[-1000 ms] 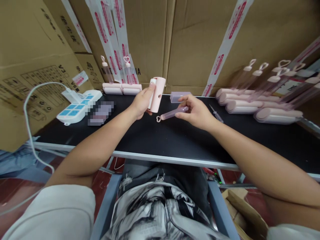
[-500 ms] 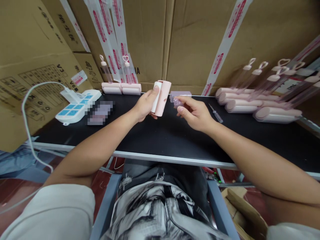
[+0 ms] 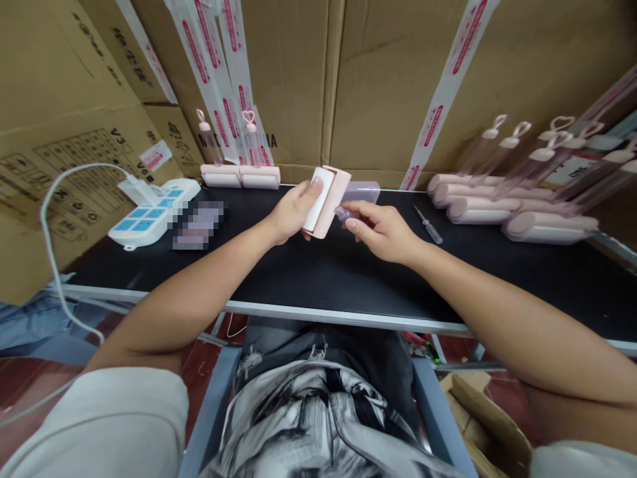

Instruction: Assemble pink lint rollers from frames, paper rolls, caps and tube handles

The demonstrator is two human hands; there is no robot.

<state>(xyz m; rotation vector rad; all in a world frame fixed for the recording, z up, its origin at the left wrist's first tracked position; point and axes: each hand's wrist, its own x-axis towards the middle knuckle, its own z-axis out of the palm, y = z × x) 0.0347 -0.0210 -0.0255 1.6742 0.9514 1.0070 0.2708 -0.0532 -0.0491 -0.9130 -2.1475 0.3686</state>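
My left hand (image 3: 291, 216) is closed around a pink lint roller head (image 3: 336, 202) with a white roll (image 3: 318, 199) in it, held tilted above the table. My right hand (image 3: 391, 234) pinches a small see-through purple part (image 3: 342, 214) between thumb and fingertips. The part's end meets the right side of the pink head, where a hole showed earlier; how deep it sits cannot be made out. Behind the right hand is a see-through purple cover (image 3: 365, 191), partly hidden by the fingers.
Several finished pink lint rollers (image 3: 482, 211) stand at the right, handles up; two more (image 3: 260, 176) stand back left. A screwdriver (image 3: 428, 226) lies right of my right hand. A white power strip (image 3: 149, 219) and a blurred-out object (image 3: 199, 226) are left. Cardboard (image 3: 378, 86) walls the back.
My right hand has shifted left, bringing the see-through part from a gap away up against the pink head. The head has tilted further and moved slightly right.
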